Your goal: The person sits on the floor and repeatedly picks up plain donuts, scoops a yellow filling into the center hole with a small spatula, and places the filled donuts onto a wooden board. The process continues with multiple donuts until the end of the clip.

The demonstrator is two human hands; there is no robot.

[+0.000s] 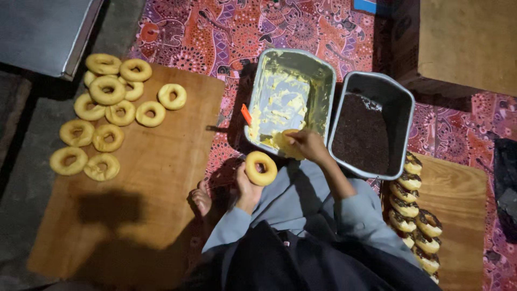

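Plain doughnuts (107, 90) on board (161, 178) (topped doughnuts (410, 206) opposite)

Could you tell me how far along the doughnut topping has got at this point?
Done: a row of chocolate-topped doughnuts lies on the right board. In hand: the left hand holds one plain doughnut, while the right hand reaches into the tray of pale cream, beside the tray of dark sprinkles. Left: about a dozen plain doughnuts wait on the left board.
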